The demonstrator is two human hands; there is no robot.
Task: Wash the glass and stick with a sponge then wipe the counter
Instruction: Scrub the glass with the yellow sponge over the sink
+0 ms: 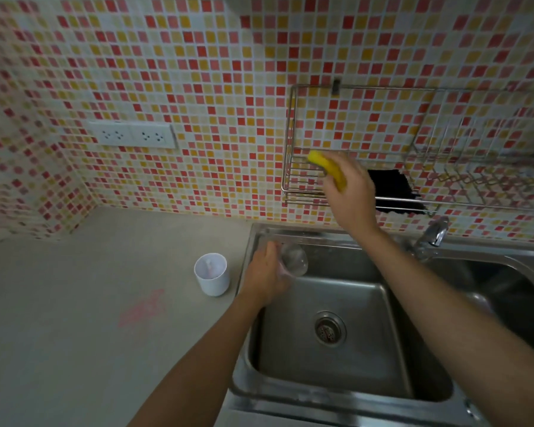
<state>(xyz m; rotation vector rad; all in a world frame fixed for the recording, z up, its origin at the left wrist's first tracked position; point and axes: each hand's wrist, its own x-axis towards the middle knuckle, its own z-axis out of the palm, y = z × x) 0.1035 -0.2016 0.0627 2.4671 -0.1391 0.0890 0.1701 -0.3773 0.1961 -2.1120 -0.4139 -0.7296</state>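
While the left hand (265, 269) grips a clear glass (295, 260) low over the back left corner of a steel sink (336, 402), the right hand (350, 192) is raised to a wire rack (302, 198) on the wall, its fingers curled round a yellow sponge (324, 164). The sponge sits at the rack's left end, part of it sticking out above the fingers. The glass lies tilted in the left hand, its mouth turned toward the right, just inside the basin's rim.

On the pale desk (74, 303) to the left of the sink stands a white cup (213, 282), upright and close to the left wrist but apart from it. A pale, pinkish stick (208, 266) seems to stand inside the cup, though it is too faint to tell more. A pink smear (142, 308) marks the desk nearer the camera, left of the cup.

A round drain (329, 329) lies at the middle of the basin. A chrome tap (433, 234) rises behind the sink to the right, beside a second basin (506, 288). A black cloth (389, 188) hangs in the rack just right of the raised hand. A double white socket (133, 135) is set in the red, orange and cream mosaic wall (198, 72) above the desk.
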